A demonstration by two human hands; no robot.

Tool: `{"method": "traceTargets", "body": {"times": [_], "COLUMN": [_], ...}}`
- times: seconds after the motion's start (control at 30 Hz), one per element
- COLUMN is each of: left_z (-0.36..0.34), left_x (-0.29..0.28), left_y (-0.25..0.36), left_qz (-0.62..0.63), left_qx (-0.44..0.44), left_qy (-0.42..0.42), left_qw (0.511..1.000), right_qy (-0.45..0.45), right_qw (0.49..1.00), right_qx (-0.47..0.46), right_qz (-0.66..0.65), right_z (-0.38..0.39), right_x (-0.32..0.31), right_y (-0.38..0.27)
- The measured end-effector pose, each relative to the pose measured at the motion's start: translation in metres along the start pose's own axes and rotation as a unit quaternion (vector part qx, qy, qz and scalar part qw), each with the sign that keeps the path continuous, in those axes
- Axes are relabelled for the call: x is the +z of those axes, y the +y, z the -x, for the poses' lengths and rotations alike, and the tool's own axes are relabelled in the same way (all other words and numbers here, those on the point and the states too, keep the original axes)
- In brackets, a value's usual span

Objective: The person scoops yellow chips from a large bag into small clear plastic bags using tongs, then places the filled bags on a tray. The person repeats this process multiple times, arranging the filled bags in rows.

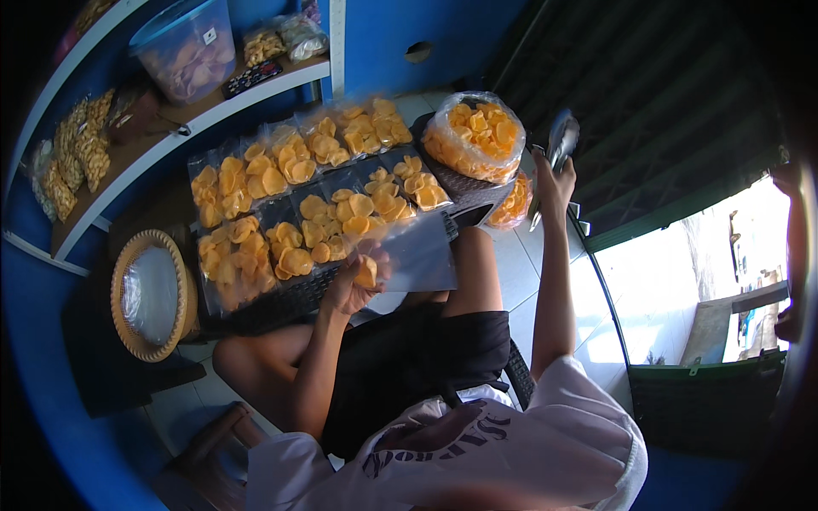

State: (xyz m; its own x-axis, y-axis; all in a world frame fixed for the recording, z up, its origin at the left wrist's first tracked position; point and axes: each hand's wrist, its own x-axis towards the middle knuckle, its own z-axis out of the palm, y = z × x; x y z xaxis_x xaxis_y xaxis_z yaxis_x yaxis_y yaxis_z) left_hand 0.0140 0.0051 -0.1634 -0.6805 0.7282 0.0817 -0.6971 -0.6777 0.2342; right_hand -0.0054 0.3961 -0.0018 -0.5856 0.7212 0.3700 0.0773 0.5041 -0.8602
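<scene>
My left hand (348, 289) is closed on a clear plastic bag (422, 255), which stretches to the right over my knee. One orange-yellow chip (366, 272) shows at its fingers, seemingly inside the bag. My right hand (555, 181) is raised at the right, fingers wrapped round shiny metal tongs (562, 140). Left of the tongs stands a large open plastic sack of chips (477, 136) on a dark woven stool (464, 194). In front of me, several clear packets of chips (319, 223) lie side by side in rows.
At the left stands a round woven basket (183, 294) with clear plastic inside. Behind the packets runs a shelf (204, 115) with a lidded tub (187, 60) and bagged snacks (83, 157). Another chip bag (511, 204) sits beside the stool. A dark corrugated shutter (665, 119) rises at the right.
</scene>
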Motion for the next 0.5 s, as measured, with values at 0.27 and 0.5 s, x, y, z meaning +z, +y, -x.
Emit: {"method": "traceTargets", "body": {"times": [0.27, 0.5], "left_z": [0.005, 0.005], "left_x": [-0.011, -0.017], "left_y": [-0.008, -0.006], "left_qz": [-0.028, -0.009], "left_qx": [-0.007, -0.002], "left_qy": [0.054, 0.035], "left_qw": [0.998, 0.999], "right_qy": [-0.1, -0.127], "right_qw": [0.972, 0.929], "right_qx": [0.211, 0.246], "right_qz": [0.031, -0.247], "right_z": [-0.095, -0.1], "right_x": [0.058, 0.066], "right_y": [0.069, 0.064]}}
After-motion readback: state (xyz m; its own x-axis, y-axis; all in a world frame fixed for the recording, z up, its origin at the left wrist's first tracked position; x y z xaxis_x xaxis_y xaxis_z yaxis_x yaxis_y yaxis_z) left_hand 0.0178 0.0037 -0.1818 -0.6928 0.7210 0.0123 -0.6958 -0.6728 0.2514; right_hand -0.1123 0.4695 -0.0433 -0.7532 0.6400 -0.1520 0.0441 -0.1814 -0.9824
